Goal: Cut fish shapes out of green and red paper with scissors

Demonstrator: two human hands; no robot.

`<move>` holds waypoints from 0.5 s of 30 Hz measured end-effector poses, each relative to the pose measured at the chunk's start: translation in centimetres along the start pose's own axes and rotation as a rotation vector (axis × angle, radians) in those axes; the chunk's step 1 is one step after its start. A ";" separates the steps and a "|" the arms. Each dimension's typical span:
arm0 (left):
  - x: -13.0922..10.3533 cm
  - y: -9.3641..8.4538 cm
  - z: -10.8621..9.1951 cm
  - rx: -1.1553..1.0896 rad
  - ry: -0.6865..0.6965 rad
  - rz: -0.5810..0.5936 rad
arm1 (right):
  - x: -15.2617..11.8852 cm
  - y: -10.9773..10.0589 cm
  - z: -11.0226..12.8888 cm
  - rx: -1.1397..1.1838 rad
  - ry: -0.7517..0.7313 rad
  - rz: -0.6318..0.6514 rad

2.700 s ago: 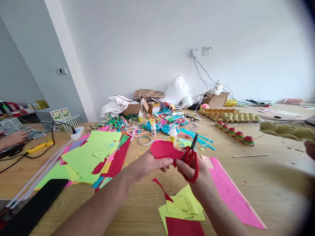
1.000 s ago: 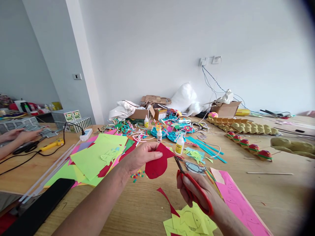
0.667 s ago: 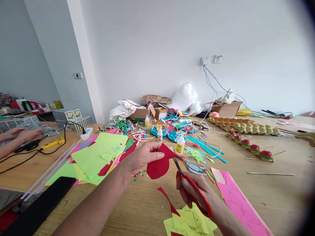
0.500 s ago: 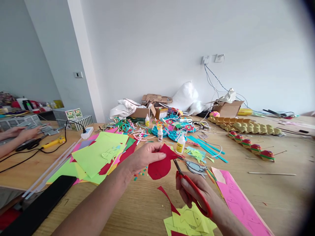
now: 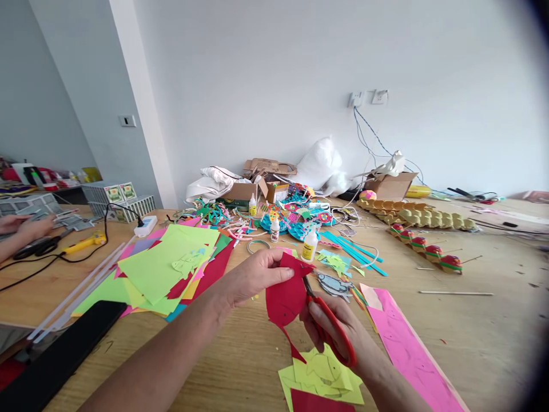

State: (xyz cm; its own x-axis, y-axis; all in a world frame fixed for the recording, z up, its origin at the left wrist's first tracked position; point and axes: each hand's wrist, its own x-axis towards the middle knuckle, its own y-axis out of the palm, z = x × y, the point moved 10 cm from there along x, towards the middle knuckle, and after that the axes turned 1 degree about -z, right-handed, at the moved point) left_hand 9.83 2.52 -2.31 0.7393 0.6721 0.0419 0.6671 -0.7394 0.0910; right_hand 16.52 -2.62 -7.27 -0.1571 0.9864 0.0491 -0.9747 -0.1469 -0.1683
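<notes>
My left hand (image 5: pixel 259 274) pinches the upper part of a piece of red paper (image 5: pixel 283 300), its thumb on top. The paper has a rounded lower body, a narrower top and small pencil marks. My right hand (image 5: pixel 330 323) grips red-handled scissors (image 5: pixel 338 335), with the blades at the paper's right edge near the top. On the table under the paper lies a thin curved red offcut (image 5: pixel 295 350). Nearer to me are yellow paper pieces (image 5: pixel 323 372) with fish drawn on them and a red piece (image 5: pixel 319 400). A grey-blue paper fish (image 5: pixel 334 285) lies beyond my right hand.
Coloured paper sheets (image 5: pixel 167 266) are piled at left, near a black slab (image 5: pixel 64 355). Glue bottles (image 5: pixel 309 245) stand ahead. A pink strip with drawings (image 5: pixel 407 343) and egg-carton crafts (image 5: pixel 424 250) are at right. Another person's hands (image 5: pixel 30 229) work at far left.
The red paper has turned slightly in my left hand, its rounded end swinging down and right. The scissors have shifted a little along its right edge. The whole view has moved slightly.
</notes>
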 end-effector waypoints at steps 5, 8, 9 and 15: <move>0.1 0.1 -0.1 -0.012 0.039 -0.018 | -0.1 0.1 0.7 -0.022 -0.020 -0.004; 0.3 -0.1 0.1 -0.004 0.030 -0.066 | -0.1 0.2 0.6 -0.004 -0.034 0.009; 0.3 -0.2 0.1 0.005 0.031 -0.081 | -0.1 0.2 0.5 0.002 -0.038 0.015; 0.3 -0.2 0.4 0.142 0.009 -0.114 | 0.0 0.3 -0.3 0.042 -0.040 0.036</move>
State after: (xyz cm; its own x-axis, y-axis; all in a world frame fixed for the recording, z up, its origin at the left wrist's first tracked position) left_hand 9.96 2.82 -2.67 0.6580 0.7515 0.0487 0.7530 -0.6564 -0.0460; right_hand 16.33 -2.64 -7.64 -0.1972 0.9768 0.0833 -0.9741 -0.1856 -0.1293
